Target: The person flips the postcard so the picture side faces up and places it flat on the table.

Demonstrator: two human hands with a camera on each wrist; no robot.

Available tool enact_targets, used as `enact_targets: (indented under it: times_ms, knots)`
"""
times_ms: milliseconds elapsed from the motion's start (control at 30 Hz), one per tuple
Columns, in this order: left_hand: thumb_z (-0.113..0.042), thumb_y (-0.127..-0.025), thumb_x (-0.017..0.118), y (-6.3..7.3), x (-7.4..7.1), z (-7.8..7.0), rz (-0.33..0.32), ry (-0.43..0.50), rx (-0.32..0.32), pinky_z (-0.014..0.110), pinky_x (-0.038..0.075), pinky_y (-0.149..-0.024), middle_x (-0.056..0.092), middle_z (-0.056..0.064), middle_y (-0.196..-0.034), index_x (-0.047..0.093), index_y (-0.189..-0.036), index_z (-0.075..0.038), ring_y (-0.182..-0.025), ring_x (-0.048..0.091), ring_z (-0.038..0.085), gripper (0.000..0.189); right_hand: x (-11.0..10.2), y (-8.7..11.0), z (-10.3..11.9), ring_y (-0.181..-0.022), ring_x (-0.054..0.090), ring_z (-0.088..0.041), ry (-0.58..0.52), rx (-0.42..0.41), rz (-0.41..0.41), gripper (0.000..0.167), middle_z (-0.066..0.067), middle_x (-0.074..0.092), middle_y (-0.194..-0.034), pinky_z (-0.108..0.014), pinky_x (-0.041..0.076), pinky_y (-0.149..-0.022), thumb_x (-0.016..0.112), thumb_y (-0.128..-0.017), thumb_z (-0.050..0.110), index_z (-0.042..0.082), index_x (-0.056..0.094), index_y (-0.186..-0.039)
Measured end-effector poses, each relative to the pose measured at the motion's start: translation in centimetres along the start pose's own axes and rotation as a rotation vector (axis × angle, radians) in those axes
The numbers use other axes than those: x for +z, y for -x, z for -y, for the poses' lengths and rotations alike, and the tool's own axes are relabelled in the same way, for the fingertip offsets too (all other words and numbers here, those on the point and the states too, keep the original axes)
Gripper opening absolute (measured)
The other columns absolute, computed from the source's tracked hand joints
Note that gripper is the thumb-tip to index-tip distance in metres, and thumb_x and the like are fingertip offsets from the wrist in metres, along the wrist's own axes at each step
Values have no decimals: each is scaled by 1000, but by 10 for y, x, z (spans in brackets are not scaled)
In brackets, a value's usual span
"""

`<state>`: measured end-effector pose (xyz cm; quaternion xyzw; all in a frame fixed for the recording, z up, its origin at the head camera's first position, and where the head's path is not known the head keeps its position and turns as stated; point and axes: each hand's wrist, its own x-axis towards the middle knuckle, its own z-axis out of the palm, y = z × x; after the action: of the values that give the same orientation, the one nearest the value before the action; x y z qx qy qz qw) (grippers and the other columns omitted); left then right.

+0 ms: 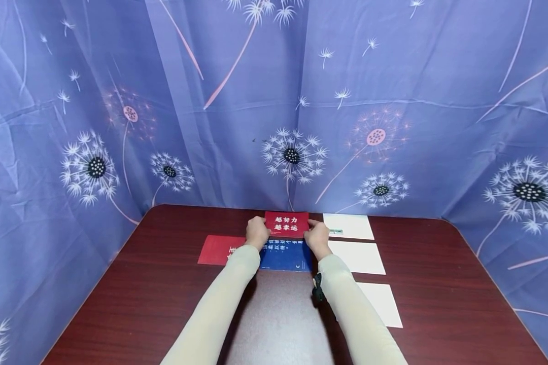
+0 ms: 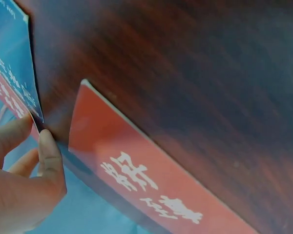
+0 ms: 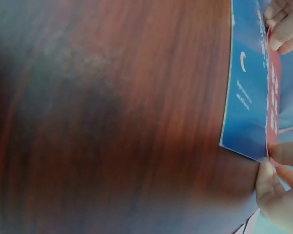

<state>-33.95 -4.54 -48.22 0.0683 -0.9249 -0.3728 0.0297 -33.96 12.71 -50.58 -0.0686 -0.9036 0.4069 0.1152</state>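
Both hands hold a red card [image 1: 287, 224] with white lettering by its two sides, near the table's far edge. My left hand [image 1: 258, 232] pinches its left side between thumb and fingers. The right hand [image 1: 317, 238] pinches the opposite side in the same way. Just below, a blue card [image 1: 285, 256] with white writing lies on the table, its upper part overlapped by the red card in the head view. To the left lies another red card [image 1: 216, 250], partly behind the left wrist; the left wrist view shows its white characters.
Three white cards form a column on the right: a far one [image 1: 349, 226] with a small green print, a middle one [image 1: 360, 257] and a near one [image 1: 380, 304] partly behind the right sleeve. A blue dandelion-print curtain [image 1: 237, 152] surrounds the dark wooden table [image 1: 438, 284].
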Motion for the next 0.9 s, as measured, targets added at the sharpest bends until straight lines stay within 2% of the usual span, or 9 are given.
enact_targets:
  times_ms: [133, 200, 367, 533, 733, 900]
  knots:
    - [-6, -86, 70, -2, 1, 1, -8, -22, 0, 41, 55, -78, 65, 16, -119, 65, -121, 0, -99, 65, 30, 36, 3, 0, 1, -77, 62, -30, 15, -8, -14, 40, -21, 67, -83, -39, 51, -70, 62, -77, -7, -11, 63, -117]
    - [-7, -85, 71, -3, 2, 2, -14, -33, -4, 42, 55, -79, 66, 16, -116, 68, -117, 0, -100, 64, 31, 33, 4, 0, 0, -85, 64, -34, 37, -20, -24, 39, -23, 68, -91, -42, 52, -76, 62, -77, -6, -11, 64, -116]
    - [-9, -84, 73, -3, 3, 4, -20, -46, -21, 43, 54, -83, 66, 16, -114, 69, -114, -1, -101, 64, 31, 32, 5, 1, -2, -99, 61, -43, 82, -52, -50, 31, -27, 66, -102, -47, 49, -88, 66, -74, -5, -11, 68, -104]
    - [-7, -84, 73, -2, 7, 3, -41, -60, -3, 43, 53, -84, 65, 17, -112, 69, -113, 1, -101, 63, 31, 31, 3, 1, -8, -97, 61, -41, 99, -71, -39, 20, -25, 67, -95, -46, 48, -89, 70, -76, -1, -10, 71, -94]
    - [-7, -87, 68, 0, 12, 3, -73, -105, 51, 44, 54, -83, 60, 21, -107, 64, -115, 4, -100, 62, 34, 31, -6, 4, -6, -95, 62, -41, 51, -117, -25, 21, -25, 68, -94, -47, 49, -86, 66, -80, 1, -11, 70, -97]
    - [-7, -89, 65, 0, 11, -4, -129, -12, 86, 45, 53, -83, 60, 20, -108, 62, -116, 3, -100, 62, 36, 29, -22, 3, 2, -87, 62, -39, -26, -200, -87, 20, -25, 67, -89, -48, 48, -83, 64, -83, 0, -12, 69, -98]
